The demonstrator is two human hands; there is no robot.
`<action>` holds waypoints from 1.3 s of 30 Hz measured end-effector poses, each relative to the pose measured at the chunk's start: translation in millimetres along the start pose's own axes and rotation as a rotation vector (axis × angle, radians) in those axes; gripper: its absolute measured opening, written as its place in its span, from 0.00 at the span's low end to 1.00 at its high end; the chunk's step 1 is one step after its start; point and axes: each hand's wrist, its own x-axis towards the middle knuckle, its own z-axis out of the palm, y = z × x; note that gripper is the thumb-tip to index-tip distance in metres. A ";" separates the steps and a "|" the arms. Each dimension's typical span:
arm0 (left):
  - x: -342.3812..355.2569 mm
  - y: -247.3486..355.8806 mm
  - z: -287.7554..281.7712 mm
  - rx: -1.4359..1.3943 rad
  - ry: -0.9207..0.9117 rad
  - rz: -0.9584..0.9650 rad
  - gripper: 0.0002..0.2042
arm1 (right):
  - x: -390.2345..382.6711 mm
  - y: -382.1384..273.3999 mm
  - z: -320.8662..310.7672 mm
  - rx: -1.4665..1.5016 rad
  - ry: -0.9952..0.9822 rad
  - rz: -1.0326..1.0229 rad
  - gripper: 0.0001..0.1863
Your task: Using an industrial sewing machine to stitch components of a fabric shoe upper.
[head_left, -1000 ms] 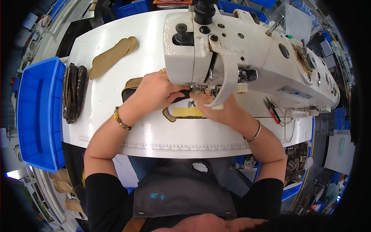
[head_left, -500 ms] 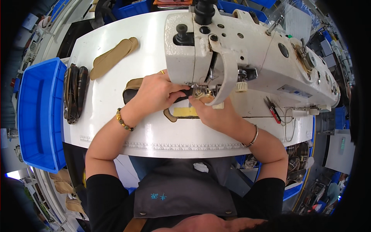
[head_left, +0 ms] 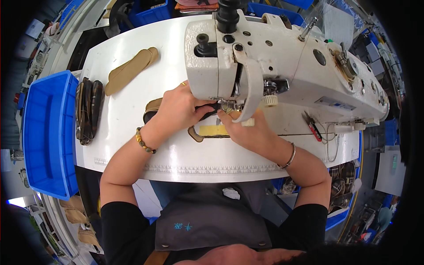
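Note:
A dark fabric piece with a tan layer (head_left: 149,116) lies on the white table, and its right end runs under the needle area of a white sewing machine (head_left: 202,73). Thumb and fingers of my left hand (head_left: 177,107) pinch the dark edge just left of the presser foot. My right hand (head_left: 246,131) is bent in from the other side, its fingertips closed on the same piece close to the foot. The machine's curved guard hides part of those fingers. Below the fabric, a yellow strip (head_left: 213,130) and a tan curved edge (head_left: 195,135) show between my hands.
Tan sole-shaped pieces (head_left: 131,70) lie at the table's far left. Beside them stands a stack of dark and plaid pieces (head_left: 89,110), next to a blue bin (head_left: 49,76). Red-handled thread snips (head_left: 313,128) rest right of my right hand. A printed ruler (head_left: 185,170) follows the front edge.
The whole view has shifted slightly. Both hands keep their hold by the presser foot, and the fabric has barely moved, if at all.

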 end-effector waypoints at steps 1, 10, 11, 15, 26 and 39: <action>0.2 0.9 -0.5 -0.004 -0.010 -0.008 0.13 | -0.2 -2.5 -2.9 0.056 -0.039 0.057 0.11; 6.8 -3.3 0.3 0.007 -0.016 -0.017 0.09 | 2.5 1.1 -4.4 -0.667 0.180 -0.314 0.11; 7.5 -2.0 -0.6 0.008 -0.016 -0.015 0.09 | 2.1 1.5 -5.8 -0.668 0.182 -0.313 0.11; 11.3 1.2 -2.7 -0.012 0.015 0.008 0.11 | -2.0 26.7 14.1 -0.994 0.126 -0.385 0.18; 8.2 -4.4 2.1 -0.043 0.018 0.013 0.12 | -5.3 0.8 8.5 -0.715 0.236 -0.455 0.27; 1.3 -3.3 7.2 -0.108 0.044 -0.096 0.15 | 0.1 23.2 35.9 -0.820 -0.340 -0.349 0.34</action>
